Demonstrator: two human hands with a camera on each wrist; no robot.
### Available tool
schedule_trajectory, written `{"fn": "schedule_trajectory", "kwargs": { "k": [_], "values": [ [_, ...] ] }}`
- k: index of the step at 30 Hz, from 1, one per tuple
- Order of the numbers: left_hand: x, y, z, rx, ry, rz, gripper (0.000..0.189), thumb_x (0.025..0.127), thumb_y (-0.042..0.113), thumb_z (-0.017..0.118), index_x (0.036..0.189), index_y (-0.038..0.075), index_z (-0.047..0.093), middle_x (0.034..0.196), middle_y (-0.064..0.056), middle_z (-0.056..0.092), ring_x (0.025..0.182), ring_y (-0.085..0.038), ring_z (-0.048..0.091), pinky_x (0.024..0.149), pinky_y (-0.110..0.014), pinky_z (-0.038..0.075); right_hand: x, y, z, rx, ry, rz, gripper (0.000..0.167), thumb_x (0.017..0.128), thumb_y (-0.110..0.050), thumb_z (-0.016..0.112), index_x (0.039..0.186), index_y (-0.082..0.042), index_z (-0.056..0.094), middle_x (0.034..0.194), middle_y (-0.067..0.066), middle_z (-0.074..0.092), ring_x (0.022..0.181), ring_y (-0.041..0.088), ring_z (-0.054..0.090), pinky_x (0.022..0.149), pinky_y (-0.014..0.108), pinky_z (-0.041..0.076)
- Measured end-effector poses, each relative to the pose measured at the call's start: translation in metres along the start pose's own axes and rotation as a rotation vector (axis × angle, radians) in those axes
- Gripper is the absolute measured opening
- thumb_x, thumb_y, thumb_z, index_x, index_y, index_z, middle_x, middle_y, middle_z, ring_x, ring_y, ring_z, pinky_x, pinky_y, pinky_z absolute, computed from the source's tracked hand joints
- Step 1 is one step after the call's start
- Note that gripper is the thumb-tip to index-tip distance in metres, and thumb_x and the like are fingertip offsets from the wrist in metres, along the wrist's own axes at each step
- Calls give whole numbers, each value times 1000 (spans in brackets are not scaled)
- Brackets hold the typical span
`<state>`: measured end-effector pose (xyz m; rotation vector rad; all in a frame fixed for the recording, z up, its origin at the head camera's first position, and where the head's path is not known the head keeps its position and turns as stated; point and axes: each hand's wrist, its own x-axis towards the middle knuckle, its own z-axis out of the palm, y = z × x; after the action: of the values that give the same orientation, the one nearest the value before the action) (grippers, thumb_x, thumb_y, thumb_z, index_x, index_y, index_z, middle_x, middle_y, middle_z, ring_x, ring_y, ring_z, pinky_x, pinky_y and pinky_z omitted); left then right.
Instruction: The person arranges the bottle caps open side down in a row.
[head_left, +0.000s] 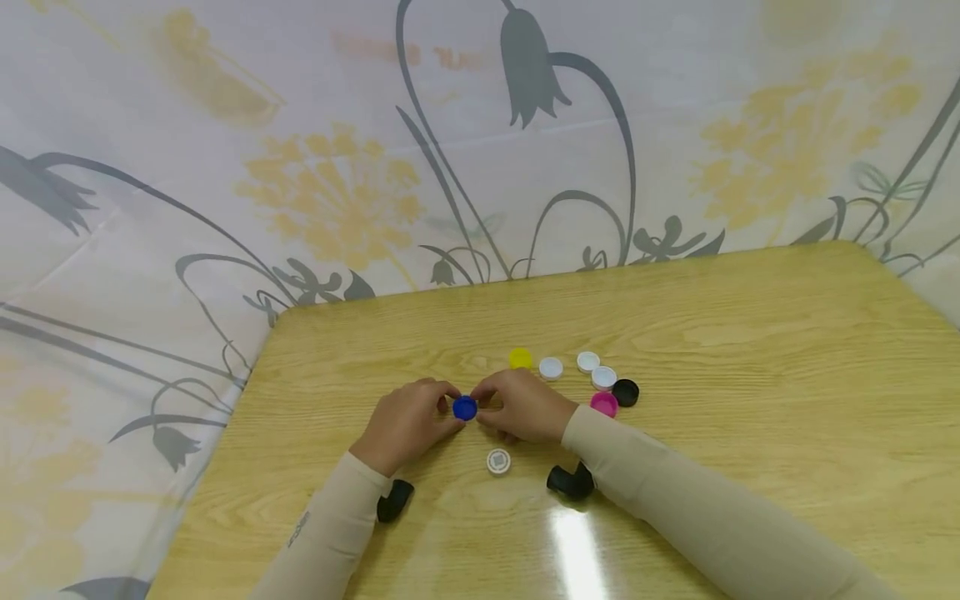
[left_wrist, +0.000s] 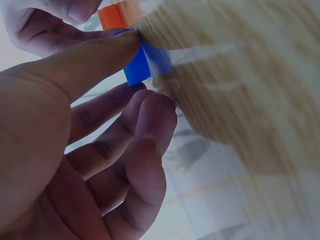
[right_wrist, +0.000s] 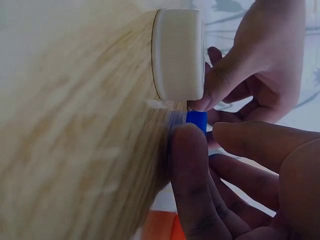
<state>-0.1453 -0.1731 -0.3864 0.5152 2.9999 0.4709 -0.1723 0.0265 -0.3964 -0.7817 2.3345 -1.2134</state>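
A small blue bottle cap (head_left: 465,408) sits on the table between both hands, its hollow side up. My left hand (head_left: 405,425) pinches it from the left with thumb and index finger; in the left wrist view the thumb covers part of the blue cap (left_wrist: 136,69). From the other side, the thumb and index finger of my right hand (head_left: 528,404) close on its right edge. The right wrist view shows the blue cap (right_wrist: 196,120) between the two hands' fingertips. Just in front of the hands lies a white cap (head_left: 498,462) with a grey square mark.
Behind the right hand are a yellow cap (head_left: 521,358), several white caps (head_left: 551,368), a black cap (head_left: 626,392) and a pink cap (head_left: 603,405). Black wrist devices (head_left: 572,482) show under the forearms. A flower-patterned curtain (head_left: 465,167) stands behind the wooden table (head_left: 750,375).
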Motion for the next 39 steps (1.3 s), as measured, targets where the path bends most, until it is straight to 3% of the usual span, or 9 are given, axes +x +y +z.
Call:
{"fn": "schedule_trajectory", "kwargs": {
  "k": [18, 25, 30, 39],
  "values": [
    [2, 2, 3, -21, -5, -7, 25, 87, 28, 79, 105, 10, 74, 83, 5, 67, 69, -8, 57, 63, -28, 51, 1, 4, 0, 30, 5, -10, 24, 94, -7, 66, 117, -3, 71, 102, 8, 73, 59, 10, 66, 58, 25, 57],
    [2, 0, 2, -46, 1, 18, 24, 88, 27, 78, 104, 10, 74, 80, 7, 66, 65, -5, 56, 62, -24, 50, 0, 5, 0, -73, 61, -10, 27, 90, -14, 72, 116, -8, 74, 111, 5, 75, 70, 5, 60, 66, 21, 50],
    [0, -1, -1, -87, 7, 16, 22, 88, 27, 78, 104, 13, 74, 86, 6, 71, 70, -4, 61, 65, -25, 52, -3, 5, 0, -44, 90, -33, 29, 89, -10, 72, 117, -7, 73, 110, 5, 74, 77, 6, 62, 68, 21, 51],
    [-2, 1, -7, -166, 48, 35, 23, 89, 30, 76, 108, 16, 73, 93, 4, 76, 67, -3, 62, 61, -22, 51, -12, -2, -2, 17, 195, -104, 30, 92, -9, 70, 122, -2, 70, 114, 8, 73, 96, 15, 68, 86, 26, 57]
  ]
}}
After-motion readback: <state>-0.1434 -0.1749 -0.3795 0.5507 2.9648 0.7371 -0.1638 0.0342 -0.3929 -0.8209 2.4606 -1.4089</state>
